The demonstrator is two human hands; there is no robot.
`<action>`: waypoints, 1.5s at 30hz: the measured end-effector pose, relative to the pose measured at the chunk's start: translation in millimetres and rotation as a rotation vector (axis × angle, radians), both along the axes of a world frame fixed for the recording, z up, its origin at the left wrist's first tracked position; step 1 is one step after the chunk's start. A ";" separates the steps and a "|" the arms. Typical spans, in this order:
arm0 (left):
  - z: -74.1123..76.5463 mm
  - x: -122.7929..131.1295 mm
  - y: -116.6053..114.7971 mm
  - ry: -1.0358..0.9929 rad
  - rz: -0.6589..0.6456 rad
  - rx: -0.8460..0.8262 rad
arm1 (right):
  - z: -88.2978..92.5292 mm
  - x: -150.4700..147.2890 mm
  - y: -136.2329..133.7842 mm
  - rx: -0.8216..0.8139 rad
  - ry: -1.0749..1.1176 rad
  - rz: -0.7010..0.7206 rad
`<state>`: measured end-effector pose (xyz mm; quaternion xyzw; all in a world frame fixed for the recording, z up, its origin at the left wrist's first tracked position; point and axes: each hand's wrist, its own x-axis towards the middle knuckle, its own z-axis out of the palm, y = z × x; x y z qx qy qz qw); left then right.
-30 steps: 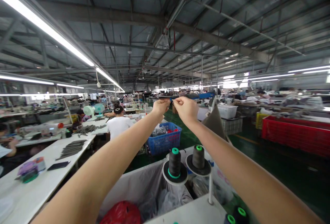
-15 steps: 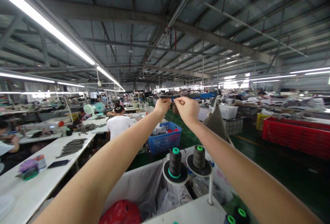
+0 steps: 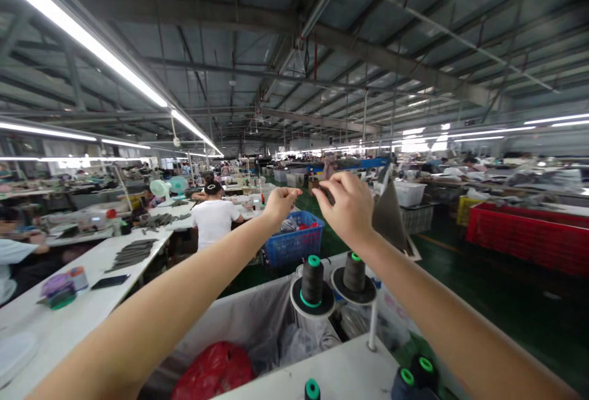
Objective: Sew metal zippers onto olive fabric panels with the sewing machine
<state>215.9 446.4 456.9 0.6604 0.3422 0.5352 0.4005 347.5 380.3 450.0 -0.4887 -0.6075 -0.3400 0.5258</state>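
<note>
Both my arms reach forward, hands raised in the air above the thread stand. My left hand (image 3: 280,206) is closed in a pinch, its fingertips pressed together; anything between them is too small to make out. Beside it, a short gap to the right, my right hand (image 3: 347,207) has curved fingers, with thumb and forefinger apart and nothing visible between them. Below the hands stand a dark thread cone with a green top (image 3: 312,283) and a greyer thread cone (image 3: 354,273), each on a round black-topped holder.
A white table (image 3: 87,314) on the left bears dark fabric strips (image 3: 133,254) and a phone (image 3: 110,281). A person in a white shirt (image 3: 212,222) sits ahead. Beyond the cones is a blue basket (image 3: 294,250); a red bin (image 3: 524,237) stands right. A red bag (image 3: 214,369) lies below.
My hands have drawn apart and come slightly lower. The right thumb and forefinger have parted from their pinch, while the left fingers stay pinched. The view has shifted a little.
</note>
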 end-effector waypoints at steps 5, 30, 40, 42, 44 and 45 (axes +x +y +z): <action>-55.9 -26.0 -55.8 0.080 -0.074 -0.065 | -50.2 -15.1 -38.3 -0.437 0.166 0.361; -286.7 -47.4 -92.2 1.127 -0.690 -0.725 | -157.4 20.7 -158.3 -1.018 0.470 0.727; -309.0 -52.0 -105.3 1.094 -0.756 -0.587 | -166.8 29.5 -166.5 -1.036 0.485 0.744; -311.9 -56.5 -106.3 1.082 -0.696 -0.534 | -168.0 28.4 -164.7 -1.054 0.495 0.748; -310.3 -63.9 -101.4 1.091 -0.639 -0.478 | -171.2 26.3 -162.0 -1.084 0.512 0.742; -307.3 -68.4 -97.0 1.103 -0.605 -0.445 | -173.7 24.7 -160.2 -1.099 0.524 0.738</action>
